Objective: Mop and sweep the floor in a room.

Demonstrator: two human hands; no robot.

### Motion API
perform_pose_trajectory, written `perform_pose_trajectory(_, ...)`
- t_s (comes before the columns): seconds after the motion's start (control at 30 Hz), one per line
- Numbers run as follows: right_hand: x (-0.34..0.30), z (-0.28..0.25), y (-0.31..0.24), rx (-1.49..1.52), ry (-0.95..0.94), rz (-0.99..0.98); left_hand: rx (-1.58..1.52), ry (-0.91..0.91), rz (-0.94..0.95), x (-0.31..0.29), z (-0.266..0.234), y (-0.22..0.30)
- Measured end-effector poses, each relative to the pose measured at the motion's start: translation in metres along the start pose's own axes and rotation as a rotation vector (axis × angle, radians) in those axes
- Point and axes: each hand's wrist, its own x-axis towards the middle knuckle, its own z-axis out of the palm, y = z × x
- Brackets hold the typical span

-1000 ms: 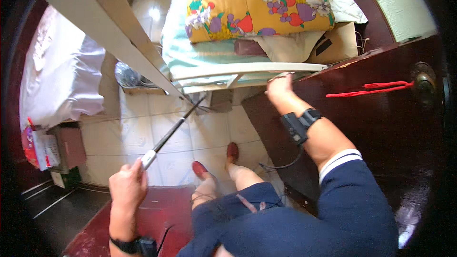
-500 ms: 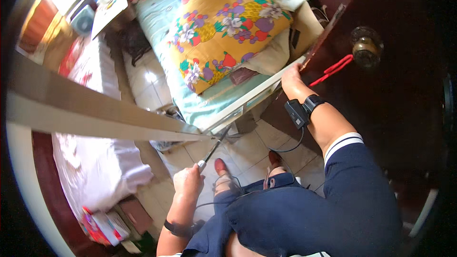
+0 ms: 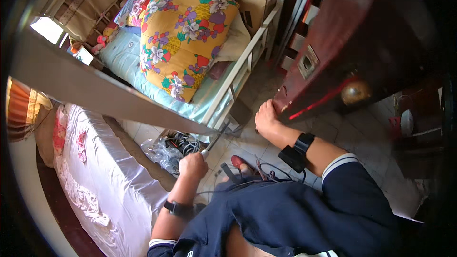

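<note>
My left hand [image 3: 193,165] is closed around a screwdriver [image 3: 215,142] with a pale handle and a long dark shaft. The shaft slants up and away, close to the lower end of a pale upright post [image 3: 143,109]; whether its tip touches anything is unclear. My right hand [image 3: 267,116] grips the edge of a dark red door [image 3: 328,43], fingers wrapped over its corner. On the door's edge shows a metal latch plate [image 3: 309,62]. A brass-coloured round knob [image 3: 356,92] sticks out of its face, with a red cord [image 3: 316,102] beside it.
Beyond the post stands a bed with a pale rail [image 3: 240,66] and a yellow floral quilt [image 3: 185,33]. At left lies a second bed with a light lilac sheet [image 3: 109,162]. Coiled cables [image 3: 183,143] and a clear plastic bag [image 3: 162,154] rest on the tiled floor.
The door has swung, so its edge and latch plate now face me. My right hand has stayed on its edge, and the left still holds the screwdriver. My view has shifted.
</note>
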Motion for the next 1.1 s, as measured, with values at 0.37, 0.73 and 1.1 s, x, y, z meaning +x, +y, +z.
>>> perform_pose_trajectory(0.37,-0.124,0.06,-0.101,1.429,-0.329,0.036,0.09,0.045,0.177,-0.028,0.075,-0.052)
perform_pose_trajectory(0.73,-0.059,0.028,-0.303,2.6,-0.971,0.073,-0.197,-0.142,0.207,-0.061,0.184,-0.113)
perform_pose_trajectory(1.1,0.075,0.133,-0.192,2.053,-0.075,0.529,-0.418,-0.02,0.675,0.103,0.138,0.058)
